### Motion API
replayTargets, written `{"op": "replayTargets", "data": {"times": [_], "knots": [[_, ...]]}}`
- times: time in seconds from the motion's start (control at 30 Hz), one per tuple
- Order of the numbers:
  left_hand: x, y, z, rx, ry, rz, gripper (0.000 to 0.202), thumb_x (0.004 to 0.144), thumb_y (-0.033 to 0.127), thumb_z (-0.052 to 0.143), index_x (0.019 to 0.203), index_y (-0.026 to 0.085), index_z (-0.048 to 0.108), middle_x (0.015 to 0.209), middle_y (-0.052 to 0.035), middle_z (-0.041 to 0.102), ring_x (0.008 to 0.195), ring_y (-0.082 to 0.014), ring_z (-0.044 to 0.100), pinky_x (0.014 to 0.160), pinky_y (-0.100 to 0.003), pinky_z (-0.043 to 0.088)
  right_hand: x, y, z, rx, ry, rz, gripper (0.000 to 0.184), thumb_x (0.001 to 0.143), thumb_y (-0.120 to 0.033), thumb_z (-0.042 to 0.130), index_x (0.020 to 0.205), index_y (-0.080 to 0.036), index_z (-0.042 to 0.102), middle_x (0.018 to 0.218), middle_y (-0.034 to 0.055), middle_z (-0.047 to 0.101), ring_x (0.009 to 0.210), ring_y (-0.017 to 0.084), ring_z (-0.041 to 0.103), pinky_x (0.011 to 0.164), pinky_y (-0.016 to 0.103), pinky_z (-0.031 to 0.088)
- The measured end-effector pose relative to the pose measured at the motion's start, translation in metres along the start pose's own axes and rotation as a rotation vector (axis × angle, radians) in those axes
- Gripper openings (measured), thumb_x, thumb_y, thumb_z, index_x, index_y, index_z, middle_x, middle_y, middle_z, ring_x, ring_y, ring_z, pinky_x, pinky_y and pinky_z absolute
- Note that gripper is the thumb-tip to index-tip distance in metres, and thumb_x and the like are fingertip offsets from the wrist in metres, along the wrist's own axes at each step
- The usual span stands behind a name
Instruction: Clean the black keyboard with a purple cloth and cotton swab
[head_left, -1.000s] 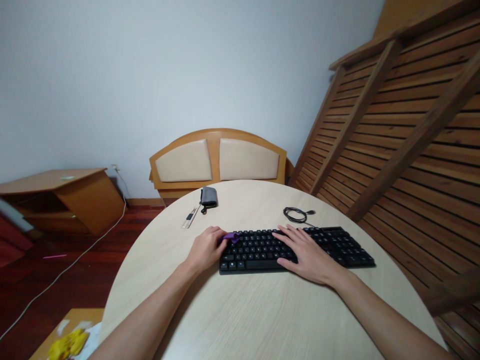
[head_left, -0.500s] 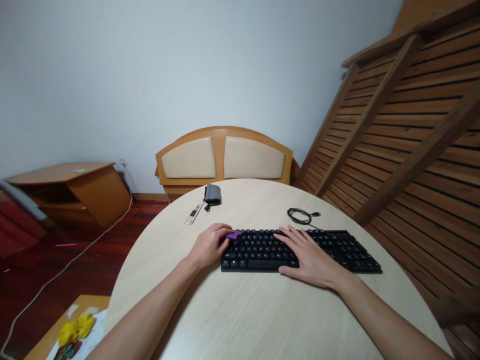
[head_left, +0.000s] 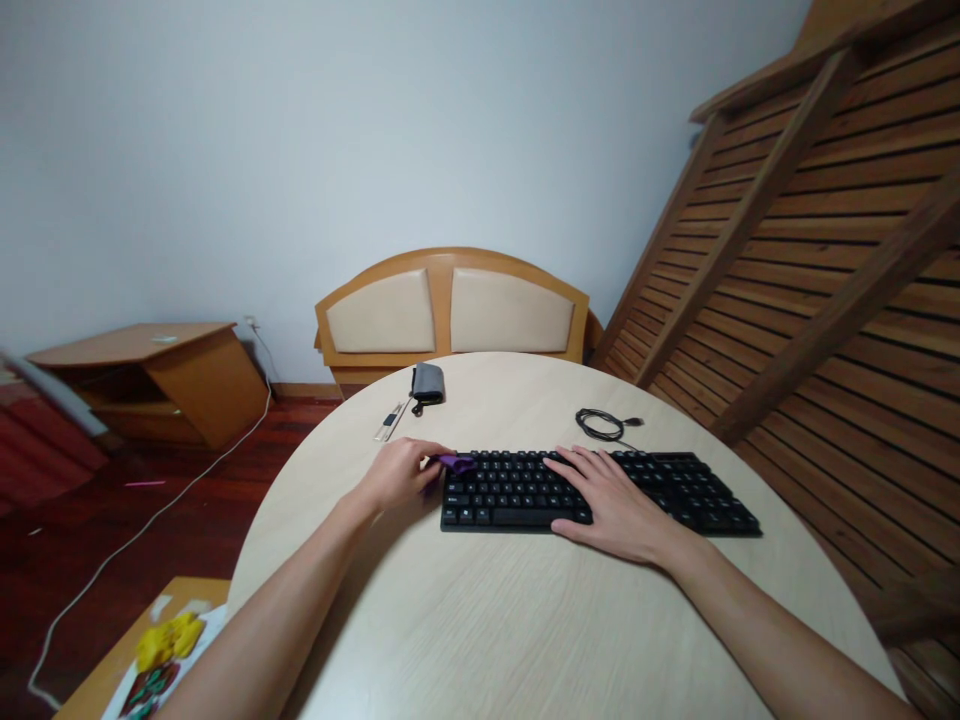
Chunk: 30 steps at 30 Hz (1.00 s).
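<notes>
A black keyboard [head_left: 517, 500] lies on the round, pale wooden table [head_left: 480, 620]. At its upper left corner, my left hand [head_left: 401, 474] grips a purple cloth [head_left: 459, 463], part of which hangs over the keys while the rest is hidden by my fingers. My right hand [head_left: 611, 505] rests flat with fingers spread across the middle of the keyboard, the thumb near its front edge. Behind the keyboard lies its coiled black cable [head_left: 600, 425].
Toward the back left of the table are a grey pouch [head_left: 428, 383] and a slim ruler-like strip [head_left: 391, 420]. A headboard [head_left: 454, 310] stands behind the table, and a slatted wooden frame [head_left: 787, 290] leans on the right. A low cabinet [head_left: 172, 385] stands at left.
My left hand has shifted left with the purple cloth, toward the keyboard's left edge. My right hand stays on the keys. The view has tilted slightly.
</notes>
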<state>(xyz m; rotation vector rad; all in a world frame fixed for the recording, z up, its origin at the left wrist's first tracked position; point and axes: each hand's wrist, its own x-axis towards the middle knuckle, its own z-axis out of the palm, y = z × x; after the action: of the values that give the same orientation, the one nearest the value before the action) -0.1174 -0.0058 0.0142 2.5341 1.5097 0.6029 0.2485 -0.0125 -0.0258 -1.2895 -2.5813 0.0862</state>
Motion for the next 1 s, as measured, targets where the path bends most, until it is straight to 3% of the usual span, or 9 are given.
{"op": "replayTargets", "data": {"times": [0.07, 0.17, 0.37, 0.53, 0.77, 1.0], "knots": [[0.002, -0.007, 0.009, 0.0, 0.174, -0.138, 0.031, 0.09, 0.02, 0.054, 0.113, 0.023, 0.075, 0.109, -0.0059, 0.076, 0.094, -0.025, 0.071, 0.083, -0.034, 0.052, 0.001, -0.003, 0.0, 0.009, 0.005, -0.012, 0.083, 0.085, -0.072, 0.052, 0.154, -0.029, 0.038, 0.16, 0.0094, 0.035, 0.147, 0.037, 0.027, 0.12, 0.059, 0.017], [0.004, -0.015, 0.021, -0.039, 0.254, -0.21, 0.033, 0.09, 0.017, 0.052, 0.115, 0.02, 0.074, 0.113, -0.0089, 0.075, 0.104, -0.0284, 0.069, 0.088, -0.037, 0.051, 0.002, -0.009, 0.0, 0.022, 0.014, -0.015, 0.082, 0.085, -0.072, 0.053, 0.153, -0.029, 0.04, 0.159, 0.0095, 0.036, 0.146, 0.038, 0.029, 0.12, 0.06, 0.018], [0.005, -0.014, 0.024, -0.005, 0.065, -0.065, 0.033, 0.088, 0.014, 0.052, 0.112, 0.023, 0.072, 0.111, -0.0055, 0.074, 0.1, -0.0248, 0.069, 0.087, -0.034, 0.051, 0.012, -0.016, -0.013, 0.031, -0.052, 0.001, 0.091, 0.077, -0.075, 0.058, 0.153, -0.03, 0.038, 0.156, 0.0104, 0.04, 0.139, 0.04, 0.036, 0.116, 0.059, 0.025], [0.003, -0.015, 0.023, -0.028, 0.08, 0.045, 0.029, 0.087, 0.013, 0.048, 0.105, 0.02, 0.07, 0.111, -0.0061, 0.071, 0.103, -0.0217, 0.065, 0.093, -0.033, 0.05, 0.028, -0.015, -0.024, 0.063, -0.176, 0.015, 0.108, 0.064, -0.079, 0.068, 0.155, -0.029, 0.037, 0.151, 0.0134, 0.046, 0.136, 0.043, 0.039, 0.112, 0.06, 0.031], [0.001, -0.012, 0.012, -0.02, 0.004, 0.086, 0.026, 0.085, 0.014, 0.051, 0.101, 0.02, 0.071, 0.103, -0.006, 0.068, 0.095, -0.0207, 0.064, 0.088, -0.031, 0.05, 0.019, -0.015, -0.011, 0.062, -0.069, 0.002, 0.098, 0.074, -0.076, 0.062, 0.156, -0.031, 0.034, 0.155, 0.0112, 0.041, 0.139, 0.041, 0.034, 0.116, 0.06, 0.025], [-0.002, -0.005, -0.002, -0.025, -0.102, 0.138, 0.028, 0.082, 0.014, 0.055, 0.099, 0.024, 0.074, 0.094, -0.0032, 0.068, 0.085, -0.0181, 0.064, 0.079, -0.026, 0.048, 0.016, -0.013, -0.005, 0.072, -0.044, 0.006, 0.097, 0.075, -0.078, 0.06, 0.154, -0.028, 0.038, 0.157, 0.0123, 0.038, 0.144, 0.039, 0.03, 0.12, 0.06, 0.017]]}}
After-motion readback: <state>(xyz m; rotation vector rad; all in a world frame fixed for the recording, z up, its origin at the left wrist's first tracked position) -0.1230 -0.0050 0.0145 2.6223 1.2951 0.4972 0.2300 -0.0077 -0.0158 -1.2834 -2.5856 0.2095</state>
